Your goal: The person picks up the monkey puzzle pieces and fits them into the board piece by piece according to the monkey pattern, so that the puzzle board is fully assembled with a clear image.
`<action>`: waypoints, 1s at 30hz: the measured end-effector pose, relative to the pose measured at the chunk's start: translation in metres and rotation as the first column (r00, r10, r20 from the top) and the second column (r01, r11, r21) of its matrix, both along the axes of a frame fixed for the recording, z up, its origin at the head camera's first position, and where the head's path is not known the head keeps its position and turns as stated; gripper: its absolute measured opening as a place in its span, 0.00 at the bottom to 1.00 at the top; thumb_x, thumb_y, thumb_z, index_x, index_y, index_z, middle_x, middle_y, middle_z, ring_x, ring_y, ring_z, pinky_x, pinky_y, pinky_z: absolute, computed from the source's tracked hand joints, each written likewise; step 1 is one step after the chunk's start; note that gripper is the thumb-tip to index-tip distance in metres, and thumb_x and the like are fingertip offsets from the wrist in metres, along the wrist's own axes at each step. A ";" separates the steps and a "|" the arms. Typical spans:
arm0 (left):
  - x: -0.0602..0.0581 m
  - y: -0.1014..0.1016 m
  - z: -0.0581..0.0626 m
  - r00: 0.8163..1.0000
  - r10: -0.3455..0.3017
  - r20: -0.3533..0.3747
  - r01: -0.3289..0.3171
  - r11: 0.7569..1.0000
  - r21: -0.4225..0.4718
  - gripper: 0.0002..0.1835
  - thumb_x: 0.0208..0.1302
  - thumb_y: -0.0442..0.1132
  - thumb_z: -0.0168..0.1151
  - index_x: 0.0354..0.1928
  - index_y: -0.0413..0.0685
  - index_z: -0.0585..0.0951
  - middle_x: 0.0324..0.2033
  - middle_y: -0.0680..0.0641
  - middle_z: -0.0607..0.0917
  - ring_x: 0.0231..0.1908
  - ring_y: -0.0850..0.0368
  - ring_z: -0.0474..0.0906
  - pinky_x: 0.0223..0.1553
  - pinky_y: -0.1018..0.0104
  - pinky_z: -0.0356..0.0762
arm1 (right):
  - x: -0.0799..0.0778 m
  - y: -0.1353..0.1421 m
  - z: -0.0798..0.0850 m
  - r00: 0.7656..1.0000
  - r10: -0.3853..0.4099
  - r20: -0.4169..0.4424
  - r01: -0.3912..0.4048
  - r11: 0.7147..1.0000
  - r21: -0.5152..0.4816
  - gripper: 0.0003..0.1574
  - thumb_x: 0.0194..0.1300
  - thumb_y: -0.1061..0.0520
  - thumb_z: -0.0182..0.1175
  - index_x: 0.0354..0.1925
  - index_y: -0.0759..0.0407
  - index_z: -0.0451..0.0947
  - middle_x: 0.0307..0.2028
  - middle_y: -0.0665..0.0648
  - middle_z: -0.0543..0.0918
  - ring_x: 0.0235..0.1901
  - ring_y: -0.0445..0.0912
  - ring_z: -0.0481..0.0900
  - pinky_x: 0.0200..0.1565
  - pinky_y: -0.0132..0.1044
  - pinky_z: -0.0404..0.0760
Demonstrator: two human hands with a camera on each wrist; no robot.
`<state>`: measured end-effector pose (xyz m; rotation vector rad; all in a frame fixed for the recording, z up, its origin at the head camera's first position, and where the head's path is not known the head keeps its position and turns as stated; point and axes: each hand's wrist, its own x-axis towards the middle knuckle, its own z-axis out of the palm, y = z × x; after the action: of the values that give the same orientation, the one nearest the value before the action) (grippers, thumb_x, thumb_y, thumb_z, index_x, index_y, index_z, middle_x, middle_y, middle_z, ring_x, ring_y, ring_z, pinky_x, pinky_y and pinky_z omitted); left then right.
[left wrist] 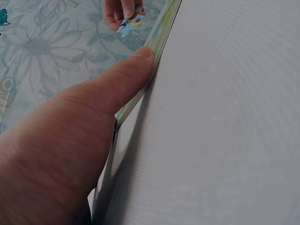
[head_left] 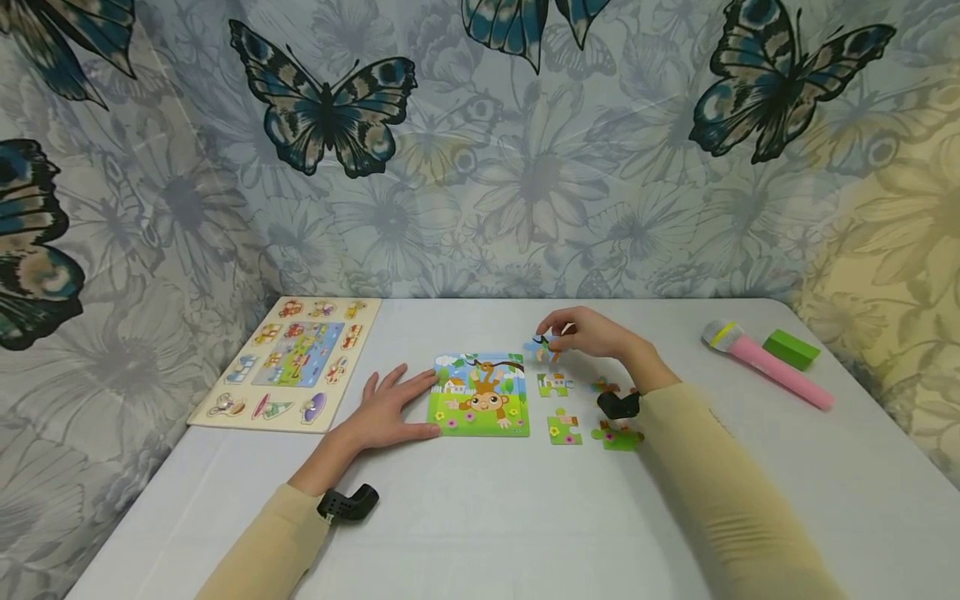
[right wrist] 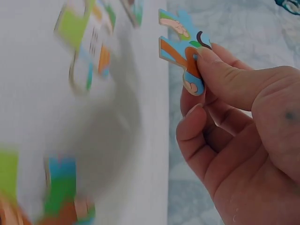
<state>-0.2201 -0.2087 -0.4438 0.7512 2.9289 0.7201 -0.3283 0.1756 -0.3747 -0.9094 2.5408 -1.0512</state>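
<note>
My left hand (head_left: 390,412) lies with fingers spread at the left side of a square monkey picture board (head_left: 487,423). In the left wrist view its thumb (left wrist: 124,77) touches the board's edge. Raised just past the board's far right corner, my right hand (head_left: 596,333) pinches a blue jigsaw piece (right wrist: 190,56) with orange and brown parts between thumb and fingers. Closer in, right of the board, lie a jigsaw piece with a house (head_left: 553,384) and a green piece with flowers (head_left: 564,428). Another green piece (head_left: 618,439) is partly covered by the right wrist's black camera.
A cream wooden board (head_left: 204,415) with small pictures around a blue middle lies at the left. Far right are a pink toy microphone (head_left: 783,375) and a green block (head_left: 791,349). A butterfly-patterned cloth (head_left: 525,192) hangs behind the white table (head_left: 495,517).
</note>
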 end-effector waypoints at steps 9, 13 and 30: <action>-0.001 0.002 0.000 1.000 -0.007 0.003 0.007 1.000 0.003 0.46 0.59 0.65 0.68 0.76 0.54 0.68 0.74 0.51 0.65 0.76 0.37 0.44 0.67 0.28 0.29 | 0.000 -0.039 -0.006 0.997 0.074 0.007 -0.073 0.995 -0.069 0.13 0.72 0.63 0.61 0.53 0.62 0.82 0.41 0.59 0.79 0.38 0.52 0.75 0.41 0.44 0.76; -0.001 0.002 0.000 1.000 -0.005 -0.002 0.005 1.000 0.004 0.46 0.59 0.65 0.68 0.76 0.54 0.68 0.74 0.51 0.66 0.76 0.37 0.44 0.67 0.28 0.29 | 0.002 -0.055 -0.008 0.998 0.064 0.030 -0.061 0.995 -0.079 0.13 0.72 0.63 0.61 0.53 0.62 0.82 0.40 0.58 0.79 0.39 0.52 0.75 0.42 0.44 0.76; 0.001 0.001 0.001 1.000 -0.003 -0.001 0.003 1.000 0.017 0.46 0.59 0.65 0.67 0.75 0.54 0.68 0.74 0.52 0.66 0.76 0.37 0.45 0.67 0.27 0.29 | 0.008 -0.097 -0.019 0.997 0.030 0.068 -0.030 1.000 -0.001 0.12 0.72 0.63 0.61 0.52 0.60 0.83 0.38 0.56 0.79 0.41 0.50 0.79 0.47 0.43 0.79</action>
<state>-0.2194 -0.2080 -0.4429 0.7578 2.9252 0.7457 -0.3206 0.0787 -0.3936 -0.8932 2.4639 -1.0550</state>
